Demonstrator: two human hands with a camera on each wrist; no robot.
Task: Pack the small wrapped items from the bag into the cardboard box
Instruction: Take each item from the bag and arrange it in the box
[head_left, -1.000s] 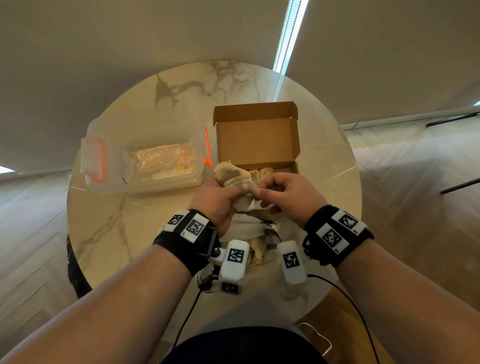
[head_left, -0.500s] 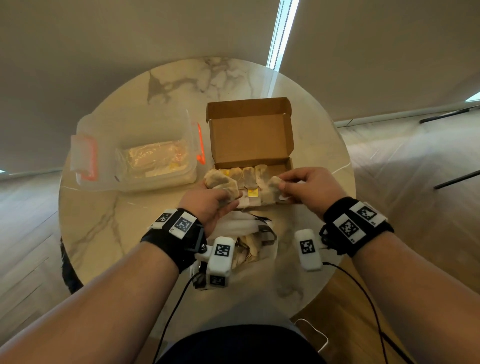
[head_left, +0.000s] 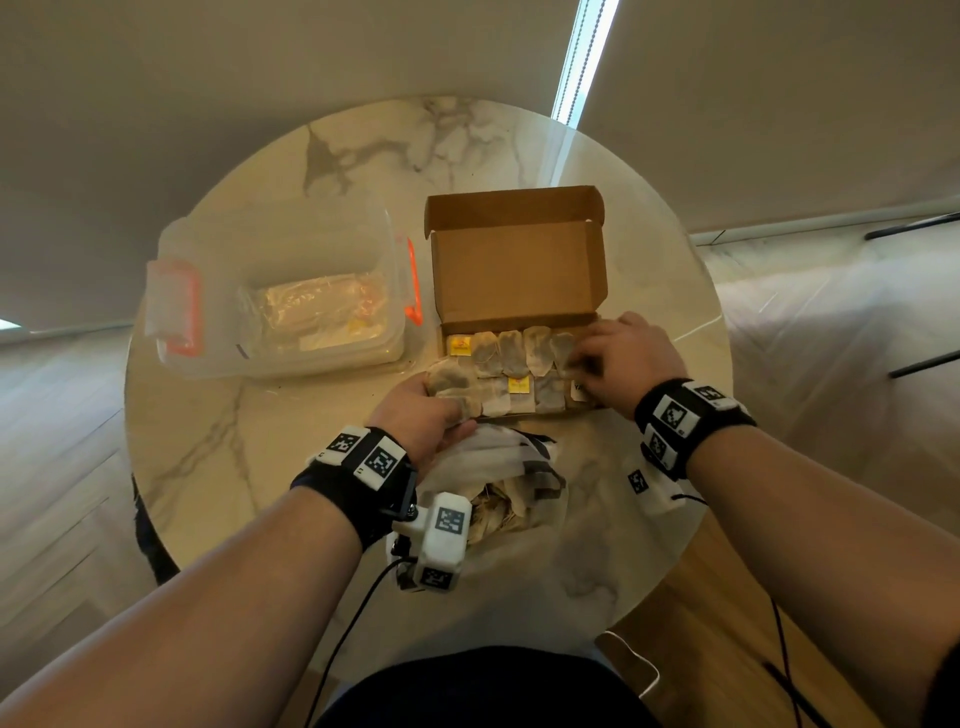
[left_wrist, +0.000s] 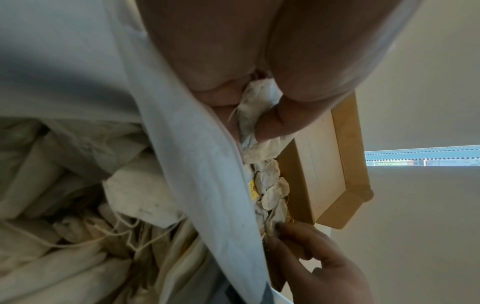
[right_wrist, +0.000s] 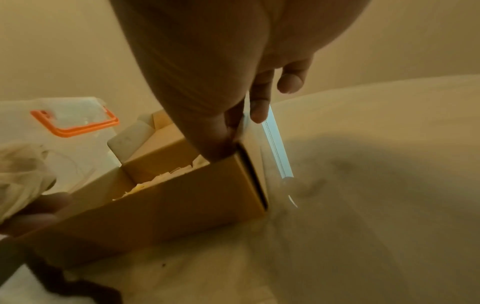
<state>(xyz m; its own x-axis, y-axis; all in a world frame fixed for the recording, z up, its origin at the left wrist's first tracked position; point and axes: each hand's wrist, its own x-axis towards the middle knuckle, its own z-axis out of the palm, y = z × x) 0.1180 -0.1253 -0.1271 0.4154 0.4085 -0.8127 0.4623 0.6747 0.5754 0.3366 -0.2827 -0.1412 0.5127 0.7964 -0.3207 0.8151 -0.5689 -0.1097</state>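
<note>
The open cardboard box (head_left: 519, 270) stands mid-table with its lid up, and two rows of tea bags (head_left: 511, 353) lie in its tray. My left hand (head_left: 431, 410) grips a small bunch of tea bags (head_left: 452, 387) at the box's near left corner; in the left wrist view the thumb (left_wrist: 275, 123) pins this bunch (left_wrist: 254, 115). My right hand (head_left: 592, 364) reaches over the box's right end, and its fingertips (left_wrist: 285, 228) touch the last tea bag of the row. The white bag (head_left: 483, 457), open and holding more tea bags (left_wrist: 78, 226), lies just in front of the box.
A clear plastic container (head_left: 280, 312) with orange clips (head_left: 413, 280) stands left of the box. The round marble table (head_left: 218, 415) drops off close behind my wrists, with bare marble near its left and far edges. Wood floor surrounds it.
My hands have drawn apart. The right hand carried one tea bag from the bunch to the right end of the box and lowered it in. The left hand stayed near the left corner.
</note>
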